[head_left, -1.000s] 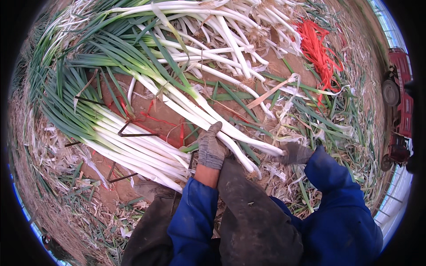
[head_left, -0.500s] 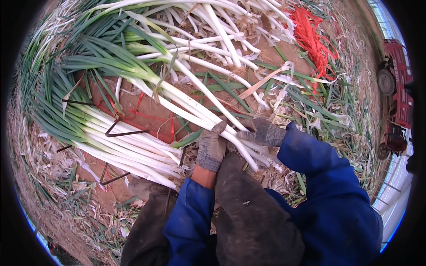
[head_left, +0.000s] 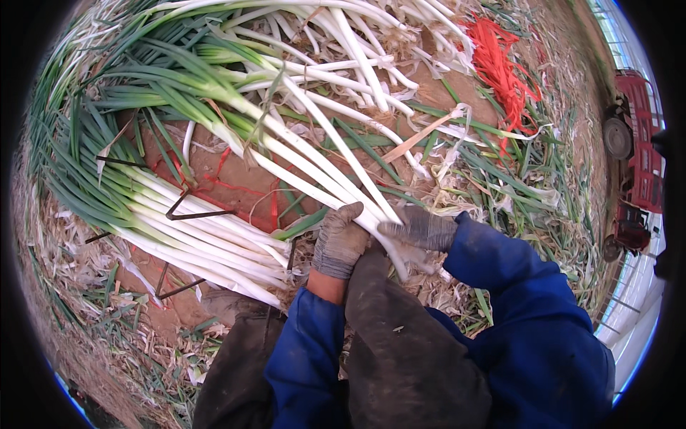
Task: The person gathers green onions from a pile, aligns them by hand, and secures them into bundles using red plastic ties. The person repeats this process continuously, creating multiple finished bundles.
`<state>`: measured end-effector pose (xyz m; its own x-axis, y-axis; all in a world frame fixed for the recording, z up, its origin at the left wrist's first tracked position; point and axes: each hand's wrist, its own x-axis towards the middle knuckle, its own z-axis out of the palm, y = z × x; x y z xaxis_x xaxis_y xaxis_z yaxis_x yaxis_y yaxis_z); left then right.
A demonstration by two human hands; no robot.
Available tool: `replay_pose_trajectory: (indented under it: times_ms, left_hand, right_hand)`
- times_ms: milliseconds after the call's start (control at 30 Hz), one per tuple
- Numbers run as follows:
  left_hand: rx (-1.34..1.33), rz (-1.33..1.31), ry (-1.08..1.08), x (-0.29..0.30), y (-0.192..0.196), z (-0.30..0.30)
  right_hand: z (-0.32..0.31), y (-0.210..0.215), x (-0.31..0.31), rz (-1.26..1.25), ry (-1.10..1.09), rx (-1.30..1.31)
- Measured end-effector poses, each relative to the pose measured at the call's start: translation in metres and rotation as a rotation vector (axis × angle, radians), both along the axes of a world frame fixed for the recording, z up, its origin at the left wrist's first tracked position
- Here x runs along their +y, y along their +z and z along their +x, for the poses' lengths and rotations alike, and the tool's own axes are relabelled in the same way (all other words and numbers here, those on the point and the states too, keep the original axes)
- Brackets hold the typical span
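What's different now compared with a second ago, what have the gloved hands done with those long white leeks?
The right hand came in from the right and closed on the white stalk ends of the bunch of long green-topped leeks. The left hand kept its grip on that bunch. The stacked pile of trimmed white leeks on the left and the red strings lie as before.

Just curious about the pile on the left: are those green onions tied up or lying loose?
Cannot tell for sure. The green onions lie side by side with white ends lined up, inside thin dark metal rods, but no band shows around them.
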<state>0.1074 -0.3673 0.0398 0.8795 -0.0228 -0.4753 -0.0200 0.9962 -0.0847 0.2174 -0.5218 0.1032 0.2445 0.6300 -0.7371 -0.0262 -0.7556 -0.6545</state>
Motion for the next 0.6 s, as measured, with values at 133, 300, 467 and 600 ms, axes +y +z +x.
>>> replay_pose_trajectory:
  times_ms: [133,300,467,600]
  left_hand:
    - [0.013,0.113,0.018,-0.001,-0.004,-0.007]
    - [-0.028,0.119,-0.012,0.003,0.015,0.007]
    - [-0.037,0.205,-0.078,0.009,0.026,0.005]
    - [0.013,0.117,-0.004,0.001,0.024,0.011]
  right_hand:
    - [0.001,0.003,-0.015,-0.125,-0.058,0.322]
    - [0.021,0.045,-0.012,-0.067,-0.069,0.385]
    - [0.005,0.040,-0.005,-0.033,-0.140,0.428]
    - [0.004,0.052,-0.004,-0.111,-0.164,0.320]
